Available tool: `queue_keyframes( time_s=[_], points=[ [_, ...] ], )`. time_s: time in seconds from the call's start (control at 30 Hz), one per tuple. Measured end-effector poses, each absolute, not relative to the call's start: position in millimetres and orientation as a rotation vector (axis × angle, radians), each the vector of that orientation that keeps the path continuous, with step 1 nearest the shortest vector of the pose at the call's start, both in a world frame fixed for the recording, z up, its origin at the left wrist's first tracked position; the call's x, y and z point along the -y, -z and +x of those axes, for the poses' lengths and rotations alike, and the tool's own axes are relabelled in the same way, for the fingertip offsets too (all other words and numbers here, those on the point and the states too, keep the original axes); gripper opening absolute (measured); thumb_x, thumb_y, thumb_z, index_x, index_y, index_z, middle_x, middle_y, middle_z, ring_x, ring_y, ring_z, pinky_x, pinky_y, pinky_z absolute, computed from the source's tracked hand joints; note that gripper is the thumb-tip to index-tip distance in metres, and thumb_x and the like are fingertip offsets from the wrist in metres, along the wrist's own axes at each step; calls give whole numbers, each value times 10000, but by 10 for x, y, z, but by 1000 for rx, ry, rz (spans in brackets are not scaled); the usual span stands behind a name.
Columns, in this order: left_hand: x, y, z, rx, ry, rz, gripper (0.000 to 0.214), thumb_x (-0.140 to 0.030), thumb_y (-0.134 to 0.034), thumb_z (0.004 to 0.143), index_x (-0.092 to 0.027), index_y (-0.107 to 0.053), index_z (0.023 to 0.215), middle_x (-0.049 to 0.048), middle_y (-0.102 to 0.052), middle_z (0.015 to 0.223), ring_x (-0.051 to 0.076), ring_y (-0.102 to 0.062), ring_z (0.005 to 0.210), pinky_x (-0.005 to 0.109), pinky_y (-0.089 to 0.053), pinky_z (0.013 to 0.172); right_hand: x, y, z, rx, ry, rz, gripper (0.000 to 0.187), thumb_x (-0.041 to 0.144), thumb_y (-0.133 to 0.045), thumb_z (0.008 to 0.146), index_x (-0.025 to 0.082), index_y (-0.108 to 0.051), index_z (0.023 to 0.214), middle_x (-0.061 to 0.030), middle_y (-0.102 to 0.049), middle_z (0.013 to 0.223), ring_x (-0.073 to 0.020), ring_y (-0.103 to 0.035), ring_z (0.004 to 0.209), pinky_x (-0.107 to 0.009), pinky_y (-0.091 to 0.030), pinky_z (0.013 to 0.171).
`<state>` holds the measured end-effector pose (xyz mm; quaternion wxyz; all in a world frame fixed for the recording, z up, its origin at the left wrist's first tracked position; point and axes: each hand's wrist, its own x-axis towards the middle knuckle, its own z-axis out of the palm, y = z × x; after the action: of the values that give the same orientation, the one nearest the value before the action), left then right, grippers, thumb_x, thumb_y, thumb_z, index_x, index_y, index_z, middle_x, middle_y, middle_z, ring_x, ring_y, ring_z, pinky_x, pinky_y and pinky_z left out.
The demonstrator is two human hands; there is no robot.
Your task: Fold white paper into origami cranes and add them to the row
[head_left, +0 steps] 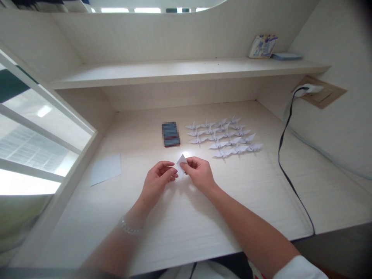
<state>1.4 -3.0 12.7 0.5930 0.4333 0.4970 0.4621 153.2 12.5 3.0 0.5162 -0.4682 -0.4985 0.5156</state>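
Two bare hands work at the front of a pale wood-grain desk [203, 236]. The right hand [199, 174] pinches a folded piece of white paper [181, 164] between thumb and fingers, and the paper sits between the two hands. The left hand [157, 180], wearing a metal bracelet [130, 226], is curled with its fingertips at the paper's edge; whether it grips cannot be told. A flat white paper sheet [105, 169] lies to the left. Farther on lie a blurred rectangular object [171, 134] and rows of white origami cranes [223, 137]. A black cable [280, 155] runs up to a wall socket [308, 90]. Above, a shelf [174, 73] bears a picture card [263, 45] and a flat blue item [286, 56].
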Motion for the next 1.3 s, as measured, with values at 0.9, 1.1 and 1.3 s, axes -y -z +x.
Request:
queue_keyframes(
  time_s=[0.9, 1.1, 1.3],
  points=[
    [26, -105, -4, -1189, -1105, 934, 177, -237, -711, 655, -122, -672, 785, 34, -649, 726, 111, -585, 634, 238, -479, 612, -153, -46, 1587, 1119, -1627, -1075, 200, 241, -721, 599, 135, -704, 768, -13, -658, 621, -109, -601, 557, -247, -497, 570],
    [18, -95, -17, -1240, -1126, 1001, 309, -272, -741, 627, -142, -628, 884, 1, -640, 653, 107, -578, 569, 239, -475, 578, -150, -28, 1573, 1113, -1622, -1090, 192, 244, -716, 606, 134, -659, 753, 2, -633, 590, -113, -611, 549, -241, -503, 554],
    [28, -89, 16, -1242, -1084, 998, 313, -330, -726, 637, -132, -649, 867, 22, -650, 662, 118, -572, 583, 255, -467, 599, -139, -30, 1556, 1079, -1490, -1114, 225, 279, -724, 611, 158, -569, 721, 10, -624, 590, -128, -617, 535, -262, -511, 552]
  ],
)
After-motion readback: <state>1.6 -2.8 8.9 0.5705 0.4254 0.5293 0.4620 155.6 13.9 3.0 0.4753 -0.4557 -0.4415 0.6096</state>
